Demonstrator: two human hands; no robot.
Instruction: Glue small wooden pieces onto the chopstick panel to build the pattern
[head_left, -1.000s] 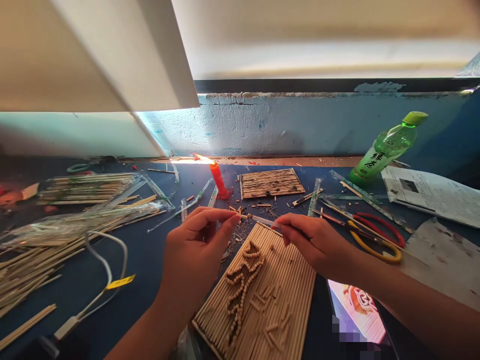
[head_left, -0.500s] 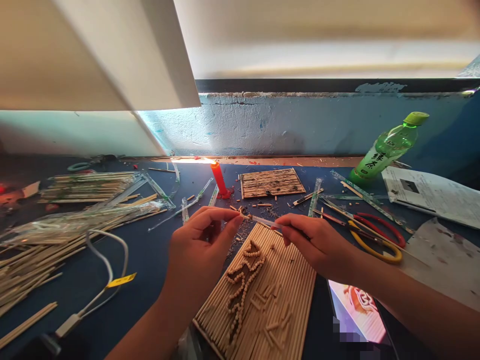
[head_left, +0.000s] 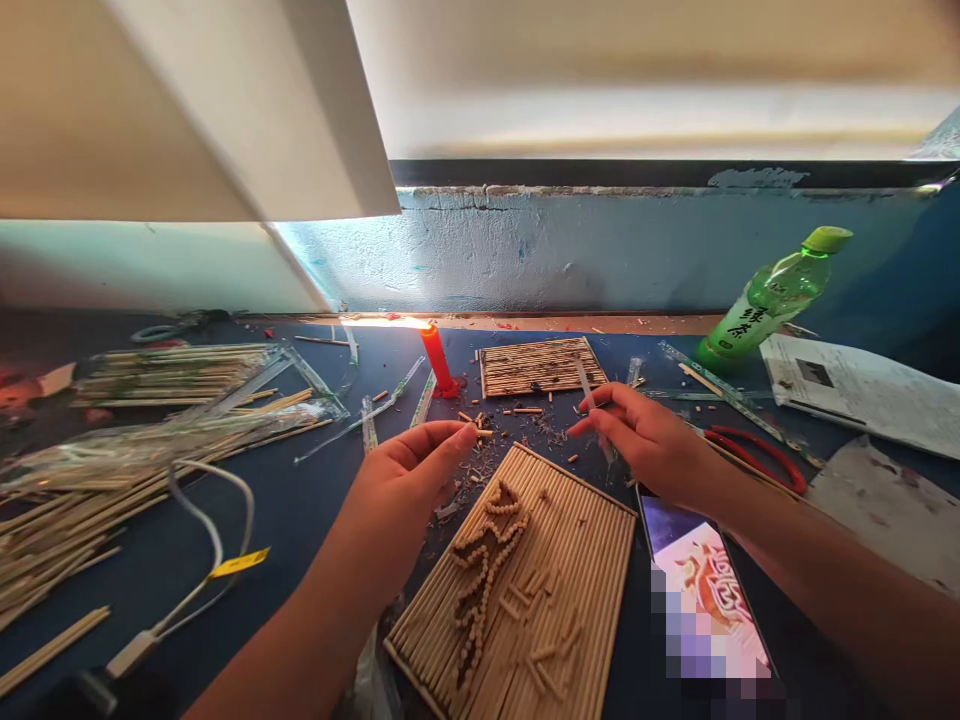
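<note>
Between thumb and forefinger, my left hand (head_left: pixel 416 465) pinches a short wooden stick piece (head_left: pixel 484 433), its end poking out to the right. My right hand (head_left: pixel 637 435) grips a thin translucent whitish stick (head_left: pixel 585 383), held steeply tilted, apart from the wooden piece. Below both hands lies a panel of wooden sticks (head_left: pixel 577 560) set side by side. A curving outline of small round wooden pieces (head_left: pixel 495 540) sits on it, with several loose short stick pieces (head_left: pixel 529 590) to its right. Behind my left hand, a lit red candle (head_left: pixel 439 362) stands on the table.
A smaller, dark-marked stick panel (head_left: pixel 540 366) lies at the back. To the right are a green tea bottle (head_left: pixel 772 300), red-handled scissors (head_left: pixel 765 455), papers (head_left: pixel 862 390) and a lit phone (head_left: pixel 712 580). Bundled sticks (head_left: pixel 172 375) and a white cable (head_left: pixel 217 530) lie left.
My right hand has drawn away from my left, swinging the translucent stick from roughly level to steeply tilted. The wooden piece stays in my left hand. The candle flame looks longer.
</note>
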